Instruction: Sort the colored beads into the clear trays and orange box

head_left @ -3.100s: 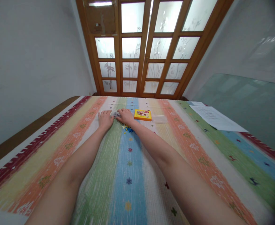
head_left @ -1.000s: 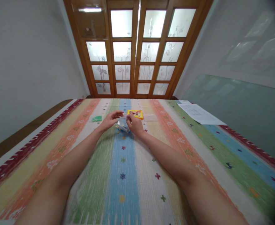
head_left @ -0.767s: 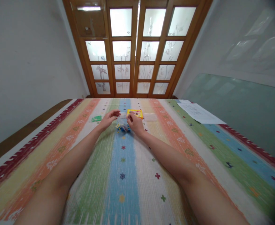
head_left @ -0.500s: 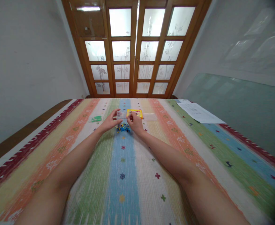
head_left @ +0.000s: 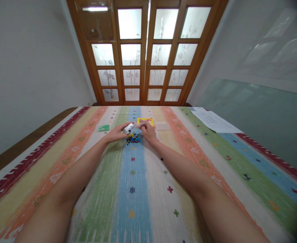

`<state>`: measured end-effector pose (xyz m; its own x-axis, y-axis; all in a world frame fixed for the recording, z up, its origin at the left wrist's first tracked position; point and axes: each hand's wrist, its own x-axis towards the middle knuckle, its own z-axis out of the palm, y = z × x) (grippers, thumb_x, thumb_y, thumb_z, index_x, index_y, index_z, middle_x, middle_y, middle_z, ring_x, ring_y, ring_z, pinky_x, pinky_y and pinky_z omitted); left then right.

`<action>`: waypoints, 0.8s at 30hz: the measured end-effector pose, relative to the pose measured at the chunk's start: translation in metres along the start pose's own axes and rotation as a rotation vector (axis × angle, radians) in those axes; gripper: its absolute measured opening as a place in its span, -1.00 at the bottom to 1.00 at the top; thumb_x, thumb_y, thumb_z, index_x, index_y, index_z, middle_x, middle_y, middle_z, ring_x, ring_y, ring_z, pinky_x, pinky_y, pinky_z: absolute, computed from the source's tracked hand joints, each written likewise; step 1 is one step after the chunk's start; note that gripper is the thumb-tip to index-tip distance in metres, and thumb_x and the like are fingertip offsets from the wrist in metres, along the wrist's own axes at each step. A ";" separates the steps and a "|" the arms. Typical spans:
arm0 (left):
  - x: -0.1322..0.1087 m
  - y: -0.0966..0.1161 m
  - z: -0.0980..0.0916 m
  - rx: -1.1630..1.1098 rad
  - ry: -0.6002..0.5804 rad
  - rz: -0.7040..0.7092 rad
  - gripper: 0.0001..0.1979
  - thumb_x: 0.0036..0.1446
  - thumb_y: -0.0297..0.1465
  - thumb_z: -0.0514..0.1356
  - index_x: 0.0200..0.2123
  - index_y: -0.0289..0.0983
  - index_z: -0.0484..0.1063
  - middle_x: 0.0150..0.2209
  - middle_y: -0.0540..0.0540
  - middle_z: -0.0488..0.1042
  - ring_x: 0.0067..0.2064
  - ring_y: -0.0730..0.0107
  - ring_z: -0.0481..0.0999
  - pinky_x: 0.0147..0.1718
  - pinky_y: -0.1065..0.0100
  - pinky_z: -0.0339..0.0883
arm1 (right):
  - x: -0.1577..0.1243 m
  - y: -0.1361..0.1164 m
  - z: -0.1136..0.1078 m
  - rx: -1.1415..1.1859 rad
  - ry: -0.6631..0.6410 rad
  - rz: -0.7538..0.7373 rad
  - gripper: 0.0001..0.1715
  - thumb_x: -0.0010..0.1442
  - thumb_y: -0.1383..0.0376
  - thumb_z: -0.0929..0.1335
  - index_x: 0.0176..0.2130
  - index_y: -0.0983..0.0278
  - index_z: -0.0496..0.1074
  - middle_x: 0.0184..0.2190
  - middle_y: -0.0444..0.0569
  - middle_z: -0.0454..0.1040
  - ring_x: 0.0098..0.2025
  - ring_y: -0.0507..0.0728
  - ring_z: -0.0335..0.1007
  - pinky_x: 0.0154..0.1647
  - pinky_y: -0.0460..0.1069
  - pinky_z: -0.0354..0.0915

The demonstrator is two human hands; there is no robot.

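My left hand (head_left: 116,133) is closed on a small clear plastic box (head_left: 128,127), held tilted and catching the light. Just beneath it lies a pile of tiny blue, yellow and dark pieces (head_left: 133,138), loose on the tablecloth. My right hand (head_left: 149,131) has its fingers pinched together on the other side of the pile. Something see-through shows at its fingertips, too faint to make out. Behind those fingers is a yellow printed card or packet (head_left: 148,120), partly covered by them.
A clear plastic tray or lid (head_left: 162,126) lies right of the yellow card. Green pieces, seemingly in a clear holder (head_left: 104,128), rest at the left. Printed paper sheets (head_left: 214,122) lie at the right edge of the striped tablecloth (head_left: 133,175).
The clear box has tipped and turned in my left hand. More pieces now show in the pile below. My right hand has shifted slightly to the right, away from the box.
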<state>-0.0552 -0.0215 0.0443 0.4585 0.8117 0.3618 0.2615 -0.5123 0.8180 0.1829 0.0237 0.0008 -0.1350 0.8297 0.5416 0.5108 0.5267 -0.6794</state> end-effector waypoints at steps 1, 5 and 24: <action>0.000 0.002 0.001 -0.006 -0.022 0.002 -0.26 0.05 -0.33 0.38 0.33 -0.15 0.40 0.29 -0.17 0.46 0.30 -0.08 0.44 0.28 -0.03 0.33 | 0.001 0.002 0.000 -0.004 0.005 -0.001 -0.68 0.26 0.28 0.21 -0.08 0.23 0.46 -0.25 -0.01 0.58 -0.23 0.19 0.48 -0.13 0.02 0.34; 0.000 0.007 0.000 -0.015 -0.067 0.015 -0.27 0.07 -0.42 0.31 0.35 -0.13 0.37 0.34 -0.12 0.41 0.36 -0.05 0.38 0.36 -0.06 0.23 | 0.001 0.004 0.002 0.009 0.027 -0.030 -0.65 0.28 0.30 0.21 -0.03 0.25 0.46 -0.21 0.01 0.59 -0.20 0.20 0.49 -0.11 0.02 0.35; 0.009 0.000 0.014 -0.299 0.286 -0.359 -0.20 0.08 -0.48 0.25 0.41 -0.14 0.21 0.12 -0.21 0.51 -0.13 0.33 0.65 -0.11 0.22 0.59 | -0.007 -0.014 0.003 -0.079 0.006 -0.432 -0.55 0.50 0.12 0.23 0.21 0.22 0.47 0.12 0.12 0.56 0.17 0.26 0.47 0.27 0.20 0.36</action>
<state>-0.0391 -0.0183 0.0408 0.1246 0.9862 0.1092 0.0873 -0.1205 0.9889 0.1740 0.0110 0.0054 -0.3458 0.5356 0.7704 0.4724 0.8088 -0.3502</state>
